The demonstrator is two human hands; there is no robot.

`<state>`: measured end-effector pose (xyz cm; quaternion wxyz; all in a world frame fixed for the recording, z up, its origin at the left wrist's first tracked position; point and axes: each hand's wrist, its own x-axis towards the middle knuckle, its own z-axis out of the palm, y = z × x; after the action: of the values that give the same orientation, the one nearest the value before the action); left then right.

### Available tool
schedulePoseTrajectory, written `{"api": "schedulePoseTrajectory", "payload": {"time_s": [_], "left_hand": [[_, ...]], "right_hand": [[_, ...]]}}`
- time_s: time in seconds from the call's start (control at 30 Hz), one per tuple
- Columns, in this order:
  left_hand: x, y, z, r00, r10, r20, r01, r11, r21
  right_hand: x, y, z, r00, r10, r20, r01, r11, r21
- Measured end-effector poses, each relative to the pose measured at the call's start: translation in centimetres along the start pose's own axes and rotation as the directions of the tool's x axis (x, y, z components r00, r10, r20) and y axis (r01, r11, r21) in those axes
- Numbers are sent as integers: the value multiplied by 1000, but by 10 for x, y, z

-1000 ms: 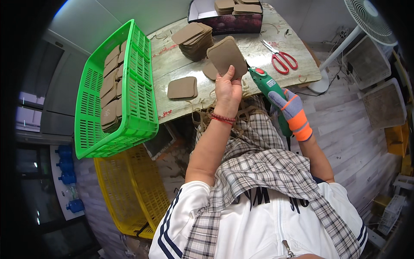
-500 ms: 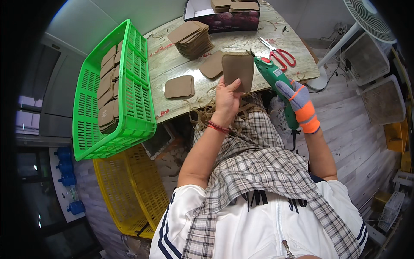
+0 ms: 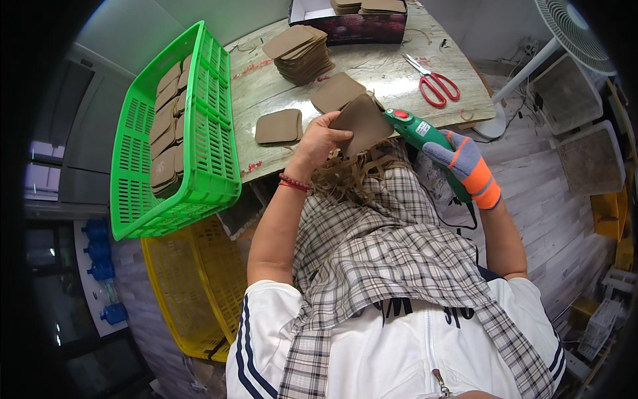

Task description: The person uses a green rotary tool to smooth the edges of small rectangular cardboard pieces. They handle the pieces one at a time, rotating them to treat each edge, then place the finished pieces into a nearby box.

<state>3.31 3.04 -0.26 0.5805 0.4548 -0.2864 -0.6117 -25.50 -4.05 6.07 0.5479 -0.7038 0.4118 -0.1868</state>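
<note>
My bare left hand [image 3: 323, 141] pinches the edge of a brown rounded-corner pad [image 3: 364, 126], thumb on top. My right hand [image 3: 454, 154], in a grey and orange glove, grips green electric scissors [image 3: 419, 129], their head against the pad's right edge. The blades are largely hidden by the pad. Behind it another brown pad [image 3: 337, 92] lies on the table. To the left rests a small pile of pads [image 3: 278, 127], with a taller stack [image 3: 300, 56] farther back. Brown trimmed strips [image 3: 352, 178] are heaped on my lap below the held pad.
Red-handled scissors [image 3: 433, 83] lie on the wooden table [image 3: 249, 93]. A dark printed box [image 3: 359, 32] with pads stands at the back. A green crate [image 3: 212, 120] of pads is at the left, above a yellow crate [image 3: 193, 286]. A white fan [image 3: 531, 73] stands right.
My left hand has moved left and turned the pad so a corner points away. The electric scissors have tilted flatter and dropped slightly, their head still at the pad's edge.
</note>
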Motion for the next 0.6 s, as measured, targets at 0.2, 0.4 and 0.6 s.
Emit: {"api": "schedulePoseTrajectory", "payload": {"time_s": [0.2, 0.4, 0.6], "left_hand": [[-2, -12, -13, 997, -70, -28, 73, 989, 130], [-8, 12, -27, 987, 158, 8, -150, 921, 360], [-12, 22, -37, 956, 278, -90, -257, 948, 190]], "right_hand": [[14, 3, 5, 993, -110, -33, 103, 982, -157], [8, -2, 2, 998, -19, 58, 25, 993, -112], [5, -6, 5, 989, 2, 147, 2, 1000, -24]]}}
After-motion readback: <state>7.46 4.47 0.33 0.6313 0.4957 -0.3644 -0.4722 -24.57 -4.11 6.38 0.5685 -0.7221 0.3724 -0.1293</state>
